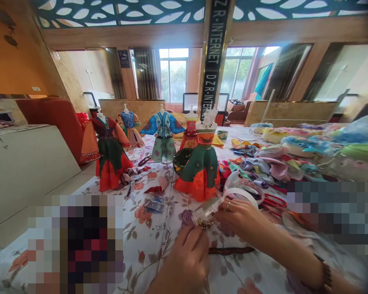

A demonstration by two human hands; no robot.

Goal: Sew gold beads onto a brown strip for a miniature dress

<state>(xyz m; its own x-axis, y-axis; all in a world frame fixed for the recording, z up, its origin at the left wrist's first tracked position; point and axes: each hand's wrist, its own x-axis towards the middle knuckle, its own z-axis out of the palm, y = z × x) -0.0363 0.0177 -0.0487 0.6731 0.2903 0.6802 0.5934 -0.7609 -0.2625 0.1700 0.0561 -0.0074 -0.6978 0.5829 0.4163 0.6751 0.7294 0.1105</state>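
A small clear plastic bag with gold beads (205, 223) is held over the flowered tablecloth. My right hand (241, 220), with a ring on one finger, grips its upper end. At the lower end, by the beads, the fingers of my left hand (188, 255) are pinched together; their tips are partly hidden. A thin brown strip (231, 250) lies on the cloth below my right wrist. Just beyond the bag stands a doll-sized dress form in a green and orange dress (204, 167). Left of the bag are a blue packet (155, 205) and a string of white beads (166, 239).
More dressed forms stand behind, including a blue jacket outfit (162, 130) and a red-green dress (106, 151). A dark basket (182, 159) is between them. White tape rolls (241, 196), red-handled scissors (274, 201) and heaped fabric scraps (272, 163) lie to the right.
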